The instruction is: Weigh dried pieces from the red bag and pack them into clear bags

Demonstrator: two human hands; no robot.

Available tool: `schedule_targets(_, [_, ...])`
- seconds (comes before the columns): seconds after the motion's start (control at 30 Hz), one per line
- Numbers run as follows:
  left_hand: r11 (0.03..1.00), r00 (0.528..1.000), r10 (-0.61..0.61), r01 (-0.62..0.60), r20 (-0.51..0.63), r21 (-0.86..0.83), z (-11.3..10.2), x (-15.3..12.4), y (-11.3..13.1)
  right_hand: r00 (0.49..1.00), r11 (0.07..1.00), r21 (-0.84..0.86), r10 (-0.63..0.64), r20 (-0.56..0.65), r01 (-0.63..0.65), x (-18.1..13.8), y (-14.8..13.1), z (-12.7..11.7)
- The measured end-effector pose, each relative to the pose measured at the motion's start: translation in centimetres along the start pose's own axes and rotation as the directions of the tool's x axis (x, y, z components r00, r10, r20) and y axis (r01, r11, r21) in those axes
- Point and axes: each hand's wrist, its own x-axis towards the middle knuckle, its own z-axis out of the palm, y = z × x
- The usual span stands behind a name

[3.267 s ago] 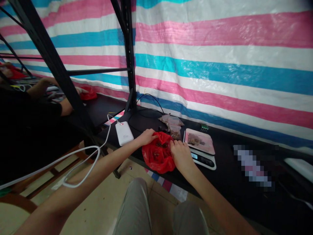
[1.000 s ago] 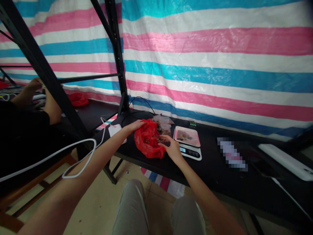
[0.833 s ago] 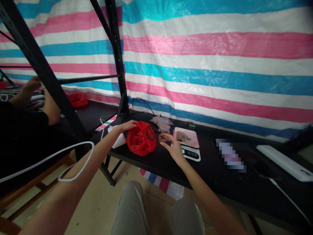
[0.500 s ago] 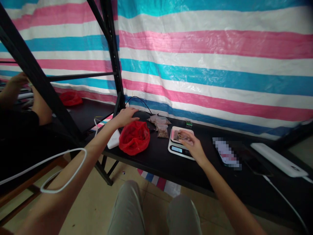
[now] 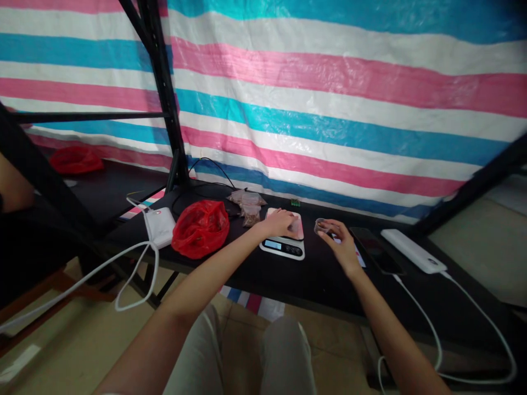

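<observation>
My left hand (image 5: 282, 221) reaches over the pink plate of a small white kitchen scale (image 5: 283, 248). Its fingers curl down onto the brownish pieces lying there, and what they grip is hidden. My right hand (image 5: 341, 241) is just right of the scale and pinches a small clear cup (image 5: 320, 225) between thumb and fingers. A crumpled red plastic bag (image 5: 200, 235) lies on the black table (image 5: 296, 280), left of the scale and away from both hands. A few small clear packets of brown bits (image 5: 247, 201) lie behind it.
A white power bank (image 5: 158, 226) with a looping white cable lies at the table's left end. A dark phone (image 5: 374, 249) and a long white power bank (image 5: 413, 258) with its cable lie to the right. A black rack post (image 5: 160, 93) stands behind. Another person's arm shows at the far left.
My left hand let go of the red bag and crossed over to the scale plate. My right hand left the plate and now holds the small clear cup to the scale's right.
</observation>
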Motion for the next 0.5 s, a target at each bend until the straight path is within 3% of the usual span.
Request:
schedule_targets(0.27, [0.999,0.996,-0.030,0.027,-0.087,-0.035,0.4,0.0,-0.4,0.999,0.999,0.028,-0.021,0.040,0.020,0.6,0.2,-0.7])
schedule_targets(0.4, [0.922,0.989,-0.029,-0.031,-0.147,-0.385,-0.1,-0.4,-0.5,0.989,0.994,-0.014,-0.107,0.101,0.109,1.8,-1.8,-0.2])
schedule_targets(0.5, [0.724,0.992,0.022,-0.100,-0.122,-0.683,-0.6,-0.8,-0.5,0.962,0.977,-0.035,-0.201,0.185,0.210,2.9,-4.0,-0.1])
